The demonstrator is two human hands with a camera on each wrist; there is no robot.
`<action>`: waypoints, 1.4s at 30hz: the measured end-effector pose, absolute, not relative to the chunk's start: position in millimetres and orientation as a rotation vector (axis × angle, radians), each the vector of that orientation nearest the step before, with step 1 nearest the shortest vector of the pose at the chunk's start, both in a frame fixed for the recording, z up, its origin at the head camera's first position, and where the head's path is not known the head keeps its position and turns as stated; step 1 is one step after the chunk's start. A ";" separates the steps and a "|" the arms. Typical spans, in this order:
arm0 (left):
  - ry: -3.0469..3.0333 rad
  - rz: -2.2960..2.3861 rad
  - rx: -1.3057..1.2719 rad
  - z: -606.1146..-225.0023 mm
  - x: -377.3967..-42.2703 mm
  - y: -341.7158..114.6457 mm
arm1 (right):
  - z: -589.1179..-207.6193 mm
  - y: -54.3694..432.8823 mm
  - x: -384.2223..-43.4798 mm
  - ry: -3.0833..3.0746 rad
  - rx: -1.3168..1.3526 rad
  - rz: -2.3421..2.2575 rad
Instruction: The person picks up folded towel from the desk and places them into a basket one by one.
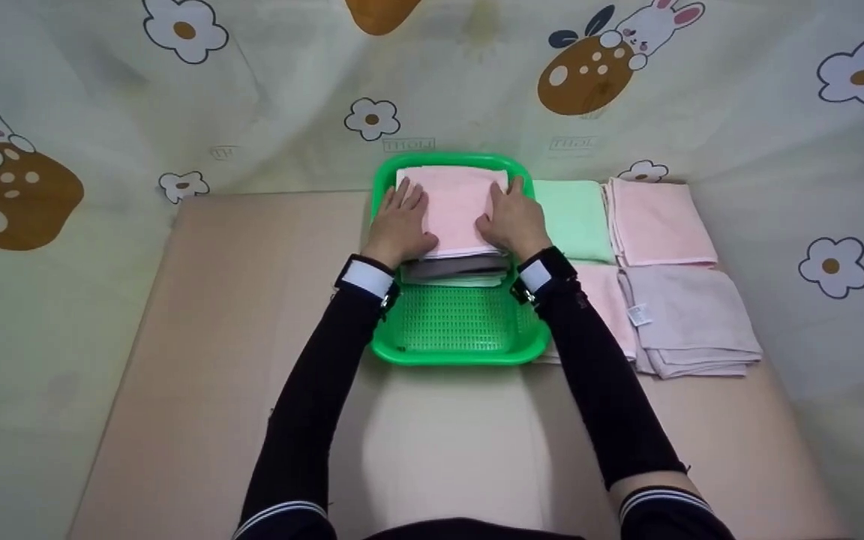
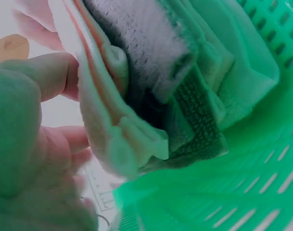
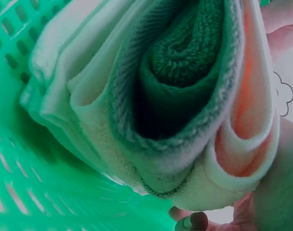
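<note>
A folded pink towel tops a stack inside a green plastic basket. Below it lie a folded grey towel and a pale green towel. My left hand rests along the pink towel's left edge, fingers spread and thumb on its near left corner. On the opposite edge, my right hand touches the towel with its thumb and fingers. Both wrist views show layered folds of the pink towel and the grey towel close up, with some fingertips hidden.
Right of the basket stand folded towels: a green one, a pink one, another pink one partly behind my right arm, and a grey stack with a white tag. A patterned sheet hangs behind the table.
</note>
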State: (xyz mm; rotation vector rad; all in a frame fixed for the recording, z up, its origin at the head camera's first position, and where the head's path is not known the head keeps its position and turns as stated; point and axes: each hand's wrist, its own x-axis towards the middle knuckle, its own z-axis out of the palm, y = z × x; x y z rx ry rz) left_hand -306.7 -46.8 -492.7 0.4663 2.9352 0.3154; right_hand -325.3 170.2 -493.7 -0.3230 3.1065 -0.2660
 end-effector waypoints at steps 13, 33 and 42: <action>2.822 0.336 0.462 -492.1 -308.9 -49.3 | -494.4 168.1 -325.6 3.075 -0.329 -0.229; 2.830 0.387 0.488 -487.8 -312.0 -51.1 | -492.3 169.3 -328.4 3.069 -0.326 -0.253; 2.756 0.755 0.639 -478.8 -300.4 -84.3 | -475.7 177.6 -322.7 2.942 -0.268 -0.628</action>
